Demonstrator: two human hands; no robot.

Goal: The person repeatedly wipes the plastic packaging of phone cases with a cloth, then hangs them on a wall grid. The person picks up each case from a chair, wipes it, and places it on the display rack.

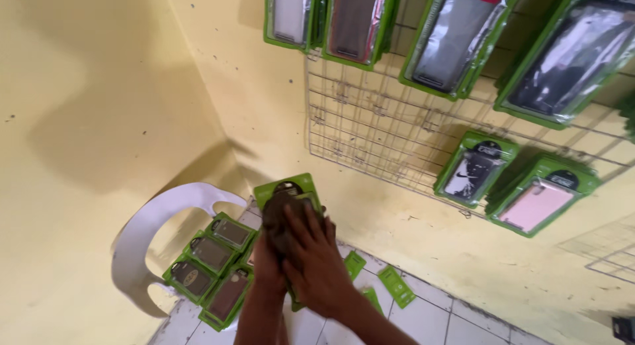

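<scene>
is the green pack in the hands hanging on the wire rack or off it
Off it. The green pack is held between the left hand and right hand, below and left of the wire rack, clear of its hooks.

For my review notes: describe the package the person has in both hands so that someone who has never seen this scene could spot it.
Below the wire grid on the yellow wall, right of the white plastic chair, a green phone-case package is gripped by the left hand and right hand. Unlike the packages stacked on the chair, it is lifted and part-covered by a dark cloth.
</scene>
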